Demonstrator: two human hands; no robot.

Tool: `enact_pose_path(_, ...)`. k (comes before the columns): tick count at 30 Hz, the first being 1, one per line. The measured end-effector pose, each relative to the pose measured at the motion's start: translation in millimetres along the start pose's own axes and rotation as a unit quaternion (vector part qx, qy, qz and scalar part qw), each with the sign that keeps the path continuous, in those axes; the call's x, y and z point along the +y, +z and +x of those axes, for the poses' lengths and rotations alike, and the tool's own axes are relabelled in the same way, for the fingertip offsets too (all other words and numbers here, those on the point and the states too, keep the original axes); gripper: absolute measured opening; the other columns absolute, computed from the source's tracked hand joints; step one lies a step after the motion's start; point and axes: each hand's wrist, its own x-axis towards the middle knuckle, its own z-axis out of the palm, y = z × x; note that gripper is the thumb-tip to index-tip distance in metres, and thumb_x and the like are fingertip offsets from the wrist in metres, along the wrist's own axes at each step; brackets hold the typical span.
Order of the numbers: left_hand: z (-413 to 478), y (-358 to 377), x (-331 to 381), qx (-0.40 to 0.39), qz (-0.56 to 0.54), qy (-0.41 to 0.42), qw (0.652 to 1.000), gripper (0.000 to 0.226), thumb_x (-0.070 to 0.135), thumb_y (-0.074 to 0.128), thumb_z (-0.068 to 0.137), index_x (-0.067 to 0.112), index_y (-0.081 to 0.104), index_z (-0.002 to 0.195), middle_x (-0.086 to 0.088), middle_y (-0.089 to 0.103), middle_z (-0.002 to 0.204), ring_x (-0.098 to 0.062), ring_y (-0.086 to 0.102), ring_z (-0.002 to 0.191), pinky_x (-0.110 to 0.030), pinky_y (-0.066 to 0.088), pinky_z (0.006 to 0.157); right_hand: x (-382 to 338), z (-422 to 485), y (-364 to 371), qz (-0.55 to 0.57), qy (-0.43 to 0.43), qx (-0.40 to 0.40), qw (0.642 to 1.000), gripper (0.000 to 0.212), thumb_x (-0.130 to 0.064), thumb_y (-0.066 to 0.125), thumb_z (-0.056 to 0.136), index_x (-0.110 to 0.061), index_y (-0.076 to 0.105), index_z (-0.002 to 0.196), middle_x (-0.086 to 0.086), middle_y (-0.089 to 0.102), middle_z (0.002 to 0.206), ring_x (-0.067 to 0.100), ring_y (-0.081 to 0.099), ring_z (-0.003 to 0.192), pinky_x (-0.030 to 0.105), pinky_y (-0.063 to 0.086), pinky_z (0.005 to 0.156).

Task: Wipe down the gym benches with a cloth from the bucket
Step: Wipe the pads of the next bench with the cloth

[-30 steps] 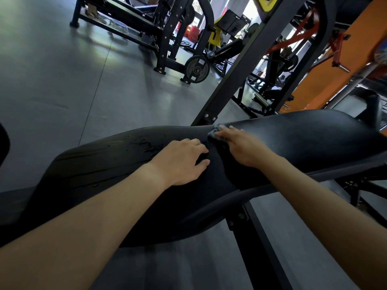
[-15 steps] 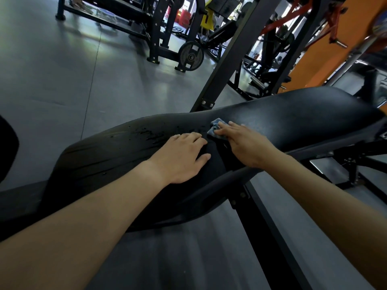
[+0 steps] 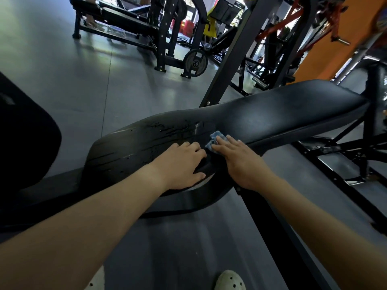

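A long black padded gym bench (image 3: 272, 114) runs from lower left to upper right across the view, with wet streaks on its near end. My right hand (image 3: 240, 158) presses a small blue cloth (image 3: 215, 140) flat against the pad's near side; only the cloth's upper edge shows past my fingers. My left hand (image 3: 182, 162) lies palm down on the pad just left of the cloth, fingers slightly spread, holding nothing. No bucket is in view.
A black steel upright (image 3: 236, 51) rises behind the bench. The bench's frame bars (image 3: 339, 164) run low at the right. Other benches and racks (image 3: 134, 19) with a weight plate (image 3: 195, 62) stand across the grey floor. My shoe (image 3: 229, 281) shows at the bottom.
My view has pulled back and tilted down, so the bench sits farther away. My right hand with the cloth has slid toward the pad's near edge; my left hand stays beside it.
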Motion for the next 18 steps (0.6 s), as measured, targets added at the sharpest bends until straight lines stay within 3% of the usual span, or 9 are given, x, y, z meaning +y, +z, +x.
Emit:
enact_pose_path(3, -5, 0, -4, -0.021, -0.017, 0.001, 1.0, 0.058, 0.047, 0.054, 0.101, 0.024, 0.041, 0.152, 0.003, 0.041, 0.153, -0.019, 0.047, 0.134, -0.043, 0.044, 0.107, 15, -10, -5, -0.035, -0.015, -0.005, 0.999, 0.066, -0.014, 0.046, 0.1, -0.034, 0.024, 0.159, -0.01, 0.009, 0.168, 0.016, 0.004, 0.156, 0.041, 0.005, 0.127)
enact_pose_path(6, -7, 1, -7, -0.031, -0.03, -0.001, 0.999, 0.058, 0.04, 0.056, 0.102, 0.025, 0.038, 0.155, 0.006, 0.036, 0.159, -0.017, 0.042, 0.14, -0.044, 0.042, 0.11, 42, 3, -12, -0.059, 0.06, 0.047, 0.995, 0.059, -0.013, 0.041, 0.101, -0.031, 0.031, 0.157, -0.006, 0.018, 0.168, 0.02, 0.013, 0.156, 0.042, 0.007, 0.126)
enact_pose_path(11, -6, 1, -8, -0.027, -0.045, -0.001, 0.999, 0.057, 0.039, 0.06, 0.1, 0.025, 0.042, 0.152, 0.008, 0.04, 0.155, -0.017, 0.044, 0.137, -0.044, 0.044, 0.109, 33, 19, 0, 0.007, 0.158, 0.135, 0.978, 0.059, -0.001, 0.038, 0.093, -0.019, 0.048, 0.148, 0.003, 0.03, 0.165, 0.026, 0.018, 0.154, 0.042, 0.009, 0.127)
enact_pose_path(18, -2, 4, -4, -0.003, -0.04, -0.006, 0.999, 0.056, 0.036, 0.064, 0.096, 0.022, 0.045, 0.147, 0.003, 0.049, 0.138, -0.02, 0.05, 0.124, -0.046, 0.048, 0.101, -14, -10, 44, 0.007, -0.016, 0.151, 0.988, 0.059, -0.01, 0.035, 0.094, -0.02, 0.045, 0.15, 0.001, 0.029, 0.164, 0.021, 0.011, 0.156, 0.04, 0.007, 0.128)
